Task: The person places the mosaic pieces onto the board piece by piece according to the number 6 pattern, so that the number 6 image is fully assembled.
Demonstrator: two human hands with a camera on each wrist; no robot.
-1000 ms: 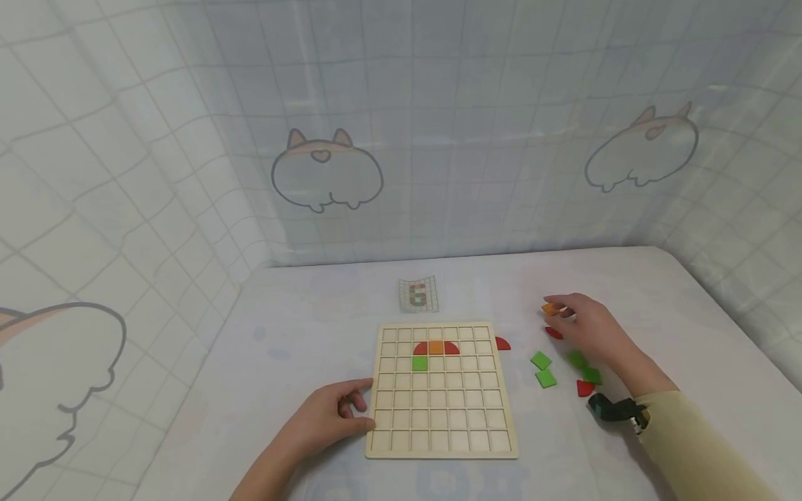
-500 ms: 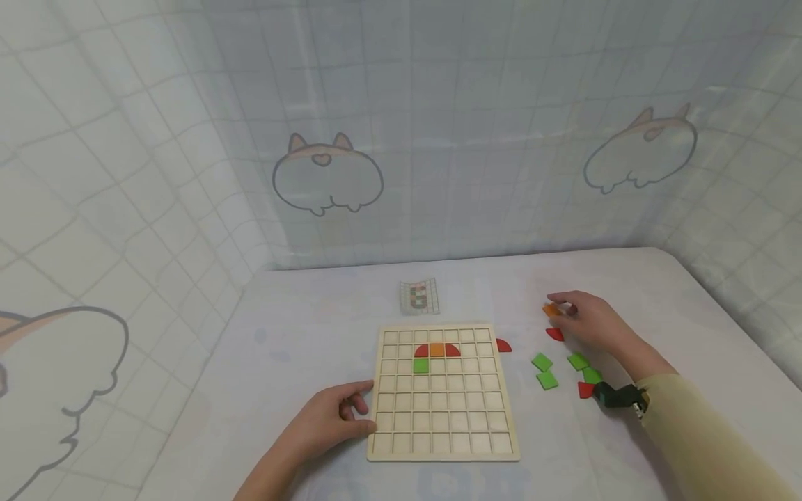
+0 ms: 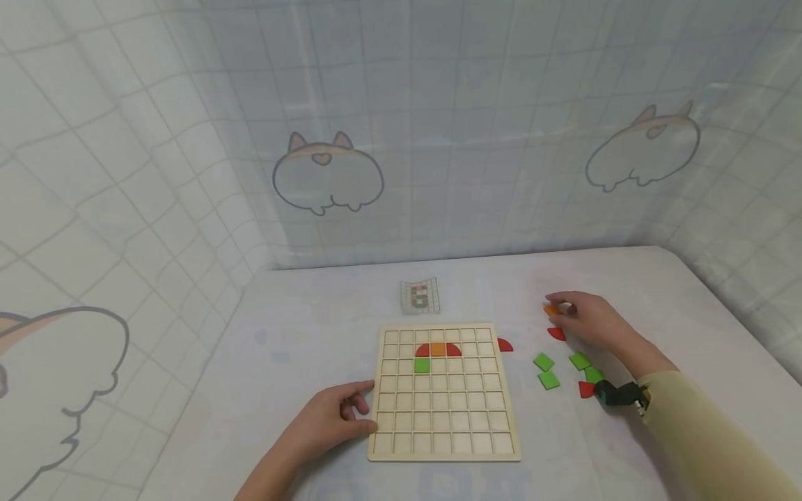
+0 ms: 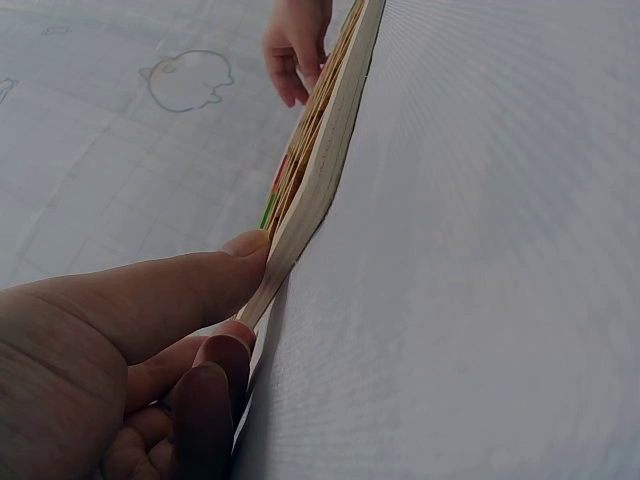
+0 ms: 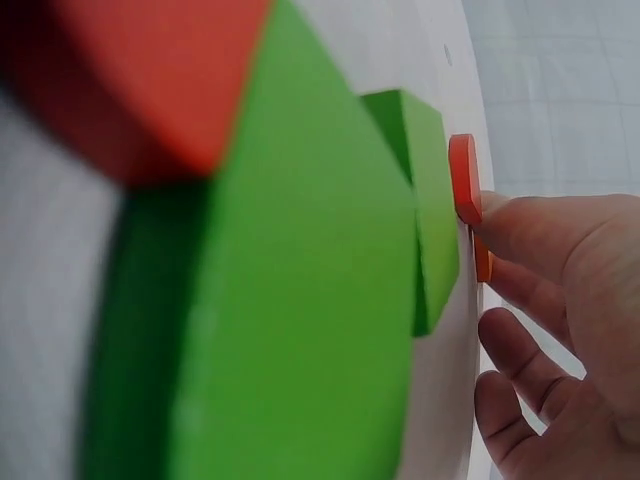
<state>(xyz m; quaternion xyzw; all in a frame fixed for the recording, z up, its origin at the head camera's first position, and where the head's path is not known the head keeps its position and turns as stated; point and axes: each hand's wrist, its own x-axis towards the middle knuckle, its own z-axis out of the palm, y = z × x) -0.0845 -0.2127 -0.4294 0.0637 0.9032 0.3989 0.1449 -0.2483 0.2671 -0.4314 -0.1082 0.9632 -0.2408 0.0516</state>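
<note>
A light wooden grid board (image 3: 447,402) lies on the table. On it sit two red quarter-round tiles (image 3: 422,351) with an orange square (image 3: 438,349) between them, and a green square (image 3: 422,365) below the left one. My left hand (image 3: 332,414) holds the board's left edge; the left wrist view shows the thumb on top and a finger against the side. Farther right, my right hand (image 3: 589,320) pinches an orange square tile (image 3: 551,310) between thumb and index finger, at table level. Close to the thumb lies a red quarter-round tile (image 3: 556,334).
Loose green squares (image 3: 548,380) and a red tile (image 3: 587,390) lie right of the board, under and beside my right wrist. Another red tile (image 3: 505,345) touches the board's right side. A small printed pattern card (image 3: 420,297) lies behind the board. Cloth walls (image 3: 432,174) surround the table.
My right fingers have closed in on the orange tile and shifted very slightly, with the wrist lower beside the red tile. The left hand and board stay put.
</note>
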